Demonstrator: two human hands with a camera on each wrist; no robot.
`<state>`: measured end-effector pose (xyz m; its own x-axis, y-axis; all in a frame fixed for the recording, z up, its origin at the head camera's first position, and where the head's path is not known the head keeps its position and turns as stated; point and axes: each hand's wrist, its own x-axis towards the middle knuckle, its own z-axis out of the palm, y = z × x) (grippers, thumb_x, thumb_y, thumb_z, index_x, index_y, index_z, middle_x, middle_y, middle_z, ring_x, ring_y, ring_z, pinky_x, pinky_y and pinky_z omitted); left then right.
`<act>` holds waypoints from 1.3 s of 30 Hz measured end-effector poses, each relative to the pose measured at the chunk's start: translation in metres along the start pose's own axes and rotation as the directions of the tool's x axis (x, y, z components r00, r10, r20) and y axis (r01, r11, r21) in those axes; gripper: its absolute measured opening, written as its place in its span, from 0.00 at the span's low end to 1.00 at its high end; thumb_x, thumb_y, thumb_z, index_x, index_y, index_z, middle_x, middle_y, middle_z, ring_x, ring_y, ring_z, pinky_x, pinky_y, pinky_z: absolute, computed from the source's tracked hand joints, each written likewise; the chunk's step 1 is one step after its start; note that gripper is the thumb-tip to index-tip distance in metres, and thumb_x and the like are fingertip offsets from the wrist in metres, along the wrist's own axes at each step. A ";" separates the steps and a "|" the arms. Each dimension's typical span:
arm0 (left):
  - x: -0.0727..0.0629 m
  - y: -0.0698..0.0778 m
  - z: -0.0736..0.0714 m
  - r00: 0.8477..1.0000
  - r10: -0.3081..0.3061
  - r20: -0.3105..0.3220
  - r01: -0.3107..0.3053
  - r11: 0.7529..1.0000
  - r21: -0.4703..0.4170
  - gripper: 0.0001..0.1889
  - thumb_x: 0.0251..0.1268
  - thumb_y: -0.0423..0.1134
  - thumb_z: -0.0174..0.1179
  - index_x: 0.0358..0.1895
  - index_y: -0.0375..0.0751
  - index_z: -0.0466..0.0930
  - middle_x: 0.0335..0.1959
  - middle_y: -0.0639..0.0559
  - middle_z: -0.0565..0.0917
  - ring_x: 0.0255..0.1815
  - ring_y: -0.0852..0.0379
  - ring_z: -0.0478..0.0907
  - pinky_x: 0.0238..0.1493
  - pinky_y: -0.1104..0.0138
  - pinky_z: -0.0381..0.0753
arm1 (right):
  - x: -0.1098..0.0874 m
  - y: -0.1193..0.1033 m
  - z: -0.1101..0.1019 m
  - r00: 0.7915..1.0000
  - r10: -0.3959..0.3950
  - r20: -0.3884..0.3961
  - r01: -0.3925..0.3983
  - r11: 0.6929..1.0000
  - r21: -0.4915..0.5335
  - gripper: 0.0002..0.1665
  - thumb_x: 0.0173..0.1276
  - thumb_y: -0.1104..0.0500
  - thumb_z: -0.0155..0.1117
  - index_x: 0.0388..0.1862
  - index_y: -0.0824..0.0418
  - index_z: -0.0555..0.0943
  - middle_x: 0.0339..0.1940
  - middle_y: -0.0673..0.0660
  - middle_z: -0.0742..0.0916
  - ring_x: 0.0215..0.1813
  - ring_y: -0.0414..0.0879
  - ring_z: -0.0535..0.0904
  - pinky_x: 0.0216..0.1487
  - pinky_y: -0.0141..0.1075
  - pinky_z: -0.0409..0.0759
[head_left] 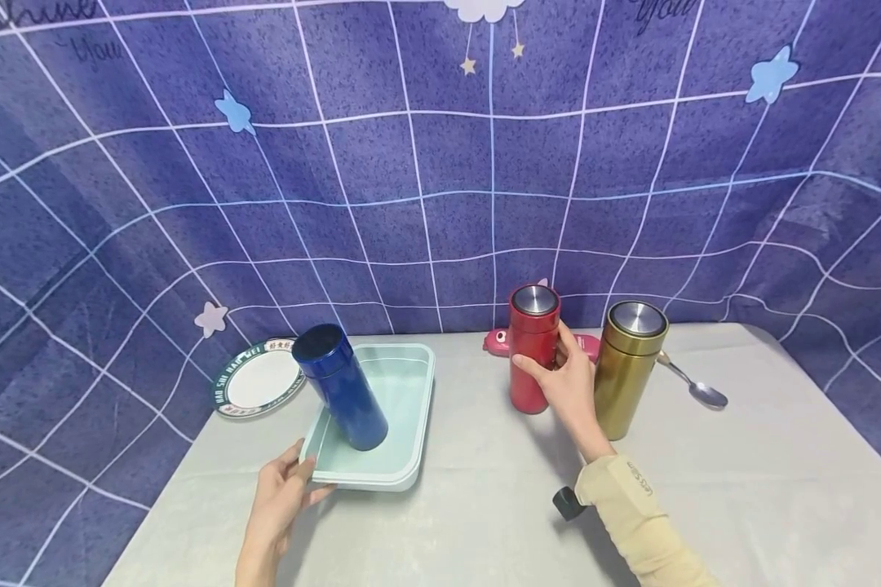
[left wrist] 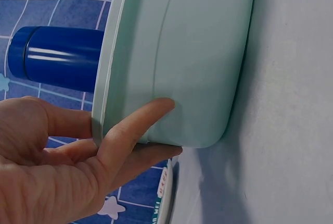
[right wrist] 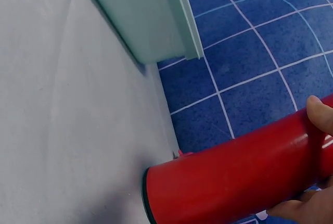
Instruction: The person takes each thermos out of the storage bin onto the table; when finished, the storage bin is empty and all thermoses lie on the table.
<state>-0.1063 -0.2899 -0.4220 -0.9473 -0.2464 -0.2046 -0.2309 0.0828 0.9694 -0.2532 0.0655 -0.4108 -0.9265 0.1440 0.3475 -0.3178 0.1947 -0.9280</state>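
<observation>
A pale green plastic tray point(head_left: 404, 471) stands on the table, and a blue thermos point(head_left: 345, 391) is upright inside it. My left hand point(head_left: 279, 493) grips the tray's near left corner; in the left wrist view its fingers point(left wrist: 140, 122) lie along the tray's outer wall. My right hand point(head_left: 568, 379) holds a red thermos point(head_left: 530, 350) with a steel-topped lid, thumb on one side and fingers round the other. In the right wrist view the red thermos point(right wrist: 229, 182) shows its dark base near the tabletop; contact there is unclear.
A gold thermos point(head_left: 626, 375) stands just right of my right hand. Behind lie a pink-red case point(head_left: 498, 342) and a spoon point(head_left: 707, 395). A green-rimmed oval plate point(head_left: 257, 379) sits left of the tray. A blue patterned cloth point(head_left: 440, 179) hangs behind the table.
</observation>
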 end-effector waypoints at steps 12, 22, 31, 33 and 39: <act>-0.001 0.000 0.000 1.000 0.015 0.000 -0.015 1.000 -0.013 0.29 0.76 0.28 0.35 0.73 0.19 0.36 0.70 0.17 0.52 0.67 0.24 0.60 0.54 0.56 0.85 | 0.002 -0.007 0.001 0.999 -0.019 0.039 0.020 0.999 -0.032 0.55 0.54 0.56 0.79 0.76 0.55 0.59 0.69 0.60 0.75 0.69 0.53 0.72 0.72 0.48 0.74; -0.001 -0.001 -0.001 1.000 0.013 -0.006 -0.014 1.000 -0.017 0.30 0.76 0.28 0.35 0.74 0.20 0.37 0.70 0.17 0.53 0.67 0.25 0.61 0.54 0.57 0.85 | 0.017 -0.062 0.000 0.988 -0.156 0.001 0.156 0.987 -0.039 0.61 0.54 0.53 0.79 0.80 0.49 0.52 0.76 0.56 0.66 0.75 0.47 0.62 0.76 0.43 0.67; -0.001 -0.001 -0.001 1.000 0.025 0.004 -0.025 1.000 -0.016 0.30 0.75 0.28 0.35 0.74 0.20 0.38 0.71 0.18 0.52 0.67 0.25 0.61 0.54 0.57 0.86 | 0.026 -0.082 0.000 0.954 -0.298 -0.035 0.290 0.947 -0.136 0.62 0.50 0.48 0.81 0.79 0.41 0.54 0.76 0.51 0.68 0.76 0.43 0.60 0.77 0.48 0.65; -0.001 -0.001 -0.001 1.000 0.029 0.004 -0.029 0.999 -0.013 0.30 0.75 0.28 0.35 0.74 0.20 0.38 0.71 0.18 0.52 0.67 0.25 0.61 0.54 0.57 0.86 | 0.026 -0.088 0.001 0.942 -0.335 -0.036 0.326 0.933 -0.150 0.62 0.50 0.49 0.81 0.79 0.43 0.54 0.76 0.50 0.68 0.76 0.42 0.60 0.77 0.47 0.64; -0.001 -0.002 -0.001 0.999 0.034 -0.006 -0.035 0.999 -0.013 0.29 0.75 0.28 0.36 0.73 0.19 0.39 0.70 0.18 0.53 0.67 0.26 0.61 0.53 0.58 0.86 | 0.022 -0.107 0.014 0.865 -0.501 -0.033 0.495 0.861 -0.117 0.62 0.49 0.55 0.82 0.79 0.52 0.56 0.74 0.53 0.69 0.75 0.42 0.62 0.78 0.43 0.64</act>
<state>-0.1046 -0.2908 -0.4231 -0.9535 -0.2488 -0.1703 -0.1951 0.0785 0.9776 -0.2425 0.0348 -0.3060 -0.6351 0.0588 0.7702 -0.7087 0.3524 -0.6112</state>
